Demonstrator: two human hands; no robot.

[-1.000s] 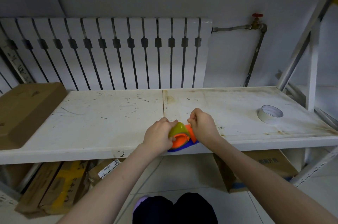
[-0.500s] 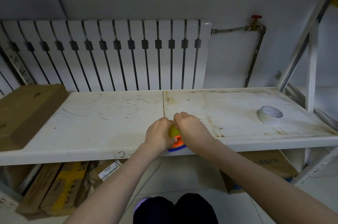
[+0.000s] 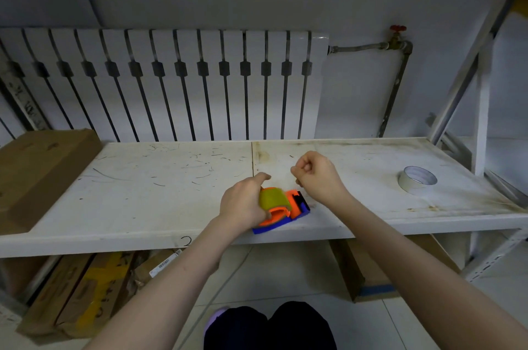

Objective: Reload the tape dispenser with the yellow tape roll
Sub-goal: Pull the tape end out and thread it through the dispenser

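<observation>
An orange and blue tape dispenser [image 3: 298, 208] lies at the front edge of the white shelf [image 3: 143, 206]. The yellow tape roll [image 3: 273, 197] sits in its orange cradle. My left hand [image 3: 243, 204] grips the dispenser and roll from the left, index finger stretched over the top. My right hand [image 3: 317, 175] hovers just behind and to the right of the dispenser, fingers pinched closed. I cannot see any tape strip between its fingertips.
A white tape roll [image 3: 417, 179] lies on the shelf at the right. A cardboard box [image 3: 43, 175] sits at the left end. A radiator [image 3: 171, 84] stands behind the shelf, and a metal upright [image 3: 483, 109] rises at the right. More boxes [image 3: 85, 292] lie under the shelf.
My right hand has lifted off the dispenser and moved back and to the right, fingers pinched. The yellow roll and the dispenser's front, covered half a second ago, now show. My left hand stays put.
</observation>
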